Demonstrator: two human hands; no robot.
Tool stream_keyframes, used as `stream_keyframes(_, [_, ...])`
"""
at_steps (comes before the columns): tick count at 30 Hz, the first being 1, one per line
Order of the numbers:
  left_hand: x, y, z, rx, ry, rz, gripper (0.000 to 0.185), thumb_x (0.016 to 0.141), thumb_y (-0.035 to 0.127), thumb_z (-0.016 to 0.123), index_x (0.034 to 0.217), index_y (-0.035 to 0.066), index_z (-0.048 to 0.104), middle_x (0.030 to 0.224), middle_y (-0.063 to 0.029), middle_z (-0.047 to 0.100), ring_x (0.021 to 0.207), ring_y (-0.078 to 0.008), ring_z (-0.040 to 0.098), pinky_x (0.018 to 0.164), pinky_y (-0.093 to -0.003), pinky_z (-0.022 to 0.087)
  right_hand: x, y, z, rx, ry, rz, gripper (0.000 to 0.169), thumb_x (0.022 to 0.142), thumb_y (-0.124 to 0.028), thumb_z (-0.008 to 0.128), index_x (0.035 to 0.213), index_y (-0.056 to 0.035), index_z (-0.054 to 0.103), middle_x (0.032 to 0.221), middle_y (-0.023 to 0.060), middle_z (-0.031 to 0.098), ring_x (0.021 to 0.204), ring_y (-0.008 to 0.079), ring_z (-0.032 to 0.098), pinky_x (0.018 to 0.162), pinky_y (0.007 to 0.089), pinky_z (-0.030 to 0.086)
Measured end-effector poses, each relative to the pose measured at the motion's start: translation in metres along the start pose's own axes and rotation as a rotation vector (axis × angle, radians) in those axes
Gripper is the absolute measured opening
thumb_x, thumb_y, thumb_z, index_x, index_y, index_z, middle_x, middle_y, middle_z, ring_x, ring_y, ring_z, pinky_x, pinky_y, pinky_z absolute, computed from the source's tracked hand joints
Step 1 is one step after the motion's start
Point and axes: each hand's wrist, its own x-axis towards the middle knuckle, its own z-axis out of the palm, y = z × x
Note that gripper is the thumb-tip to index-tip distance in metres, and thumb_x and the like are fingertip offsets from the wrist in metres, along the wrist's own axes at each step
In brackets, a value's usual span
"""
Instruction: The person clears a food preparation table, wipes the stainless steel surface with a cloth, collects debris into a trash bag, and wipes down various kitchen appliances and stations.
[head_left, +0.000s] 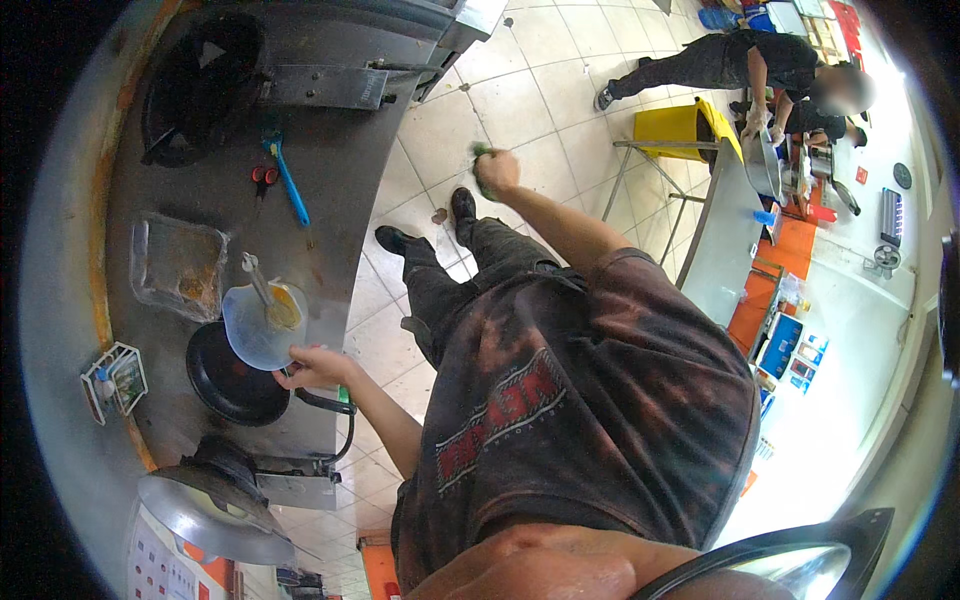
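Note:
My left hand pinches the rim of a translucent plastic bowl over the steel counter. Inside the bowl stands a whisk-like utensil with a pale handle, its head in yellow liquid. Just beyond that hand, a black frying pan sits partly beneath the bowl's edge. My right hand is out to the side over the tiled floor, closed around a blurred green thing, perhaps a cloth. Beside the bowl lies a clear plastic container with orange-brown crumbs inside.
On the steel counter lie a blue-handled brush and red-handled scissors. A black wok and a burner with a metal lid flank them. Across the aisle, a person works near a yellow bin.

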Motion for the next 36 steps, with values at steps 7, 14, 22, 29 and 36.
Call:
stream_keyframes(7, [0.000,0.001,0.013,-0.030,0.027,0.005,0.063,0.093,0.022,0.063,0.138,-0.004,0.028,0.107,-0.0270,0.060,0.074,-0.0257,0.061,0.064,-0.0359,0.052,0.027,-0.084,-0.006,-0.327,0.071,-0.915,0.060,0.091,-0.013,0.053,0.149,-0.0160,0.042,0.153,0.0172,0.045,0.117,0.0338,0.064,0.092,0.0456,0.055])
stream_keyframes(14, [0.021,0.022,0.008,-0.028,0.076,-0.098,0.073,0.092,0.023,0.065,0.144,-0.004,0.022,0.109,-0.0266,0.056,0.088,-0.0318,0.063,0.077,-0.0405,0.054,0.096,-0.126,0.016,-0.520,0.114,-0.962,0.054,0.095,-0.010,0.049,0.149,-0.0112,0.043,0.158,0.0148,0.036,0.094,0.0321,0.070,0.075,0.0416,0.059])
stream_keyframes(22, [0.018,0.010,0.015,-0.039,0.158,-0.092,0.068,0.090,0.016,0.062,0.145,0.001,0.025,0.123,-0.0285,0.048,0.103,-0.0344,0.059,0.088,-0.0467,0.053,0.057,-0.004,-0.029,0.592,-0.174,0.250,0.036,0.086,-0.023,0.058,0.116,-0.0084,0.071,0.098,0.0224,0.072,0.094,0.0385,0.070,0.084,0.0451,0.053])
stream_keyframes(29, [0.003,-0.001,0.043,0.017,0.297,-0.206,0.058,0.091,0.018,0.058,0.137,-0.003,0.032,0.112,-0.0251,0.055,0.096,-0.0323,0.059,0.083,-0.0445,0.052,0.100,-0.146,-0.125,0.231,-0.073,-0.835,0.044,0.084,-0.013,0.061,0.128,-0.0112,0.063,0.125,0.0188,0.064,0.102,0.0392,0.067,0.084,0.0481,0.054])
stream_keyframes(36, [0.060,-0.080,0.047,0.052,0.035,-0.151,0.043,0.093,0.021,0.058,0.122,-0.008,0.048,0.111,-0.0212,0.059,0.094,-0.0313,0.061,0.081,-0.0449,0.052,0.274,-0.265,0.001,-0.614,-0.065,-1.487,0.035,0.091,-0.017,0.061,0.126,-0.0164,0.066,0.124,0.0087,0.068,0.097,0.0296,0.071,0.073,0.0427,0.059])
